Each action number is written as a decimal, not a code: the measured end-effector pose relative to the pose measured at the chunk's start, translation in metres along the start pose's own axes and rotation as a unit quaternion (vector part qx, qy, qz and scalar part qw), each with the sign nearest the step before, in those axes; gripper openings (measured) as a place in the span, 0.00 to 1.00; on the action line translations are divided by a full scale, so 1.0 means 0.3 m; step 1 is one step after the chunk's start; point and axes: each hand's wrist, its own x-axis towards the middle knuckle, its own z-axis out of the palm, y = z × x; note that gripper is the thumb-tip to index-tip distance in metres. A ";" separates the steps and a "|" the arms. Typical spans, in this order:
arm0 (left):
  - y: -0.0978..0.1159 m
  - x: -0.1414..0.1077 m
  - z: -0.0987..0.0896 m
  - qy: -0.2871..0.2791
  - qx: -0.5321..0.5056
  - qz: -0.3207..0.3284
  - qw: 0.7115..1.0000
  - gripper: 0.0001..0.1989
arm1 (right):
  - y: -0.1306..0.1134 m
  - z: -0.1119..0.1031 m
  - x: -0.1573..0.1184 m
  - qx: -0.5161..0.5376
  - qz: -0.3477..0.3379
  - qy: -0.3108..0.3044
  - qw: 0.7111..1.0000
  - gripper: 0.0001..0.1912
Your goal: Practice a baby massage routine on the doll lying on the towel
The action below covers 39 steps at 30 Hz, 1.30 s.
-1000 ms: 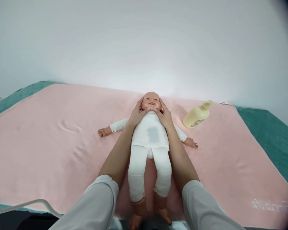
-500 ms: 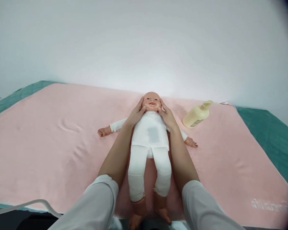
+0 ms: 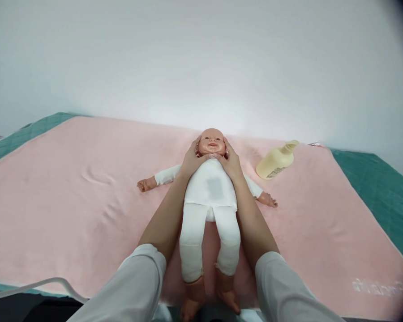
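Note:
A baby doll [image 3: 210, 183] with a white cloth body lies on its back, its head toward the wall and its bare feet toward me. My left hand [image 3: 192, 160] cups the left side of the doll's head, with its thumb laid under the chin. On the other side my right hand [image 3: 231, 162] cups the head in the same way, and the two thumb tips meet at the neck. The fingertips are partly hidden beside the head. Both forearms run along the doll's sides, over its upper arms.
A pale yellow pump bottle [image 3: 275, 162] lies tilted to the right of the doll. Under everything is a pink blanket [image 3: 70, 201] over a green cover [image 3: 383, 192]. A white wall [image 3: 201, 58] stands behind, and a white tube [image 3: 53, 281] curves at the lower left.
Both thumbs have moved inward from the doll's cheeks and jaw to meet under its chin. The doll and the bottle have stayed nearly in place.

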 end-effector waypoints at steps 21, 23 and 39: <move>0.017 -0.004 -0.011 -0.017 0.050 0.014 0.998 0.42 | -0.040 -0.031 -0.007 0.026 0.017 -0.047 0.998 0.46; 0.013 -0.003 -0.014 -0.023 0.053 0.017 0.998 0.41 | -0.035 -0.034 -0.005 0.022 0.016 -0.049 0.998 0.46; -0.006 0.011 -0.037 -0.054 0.109 0.027 0.992 0.39 | -0.040 -0.052 0.002 0.015 0.022 -0.066 0.998 0.47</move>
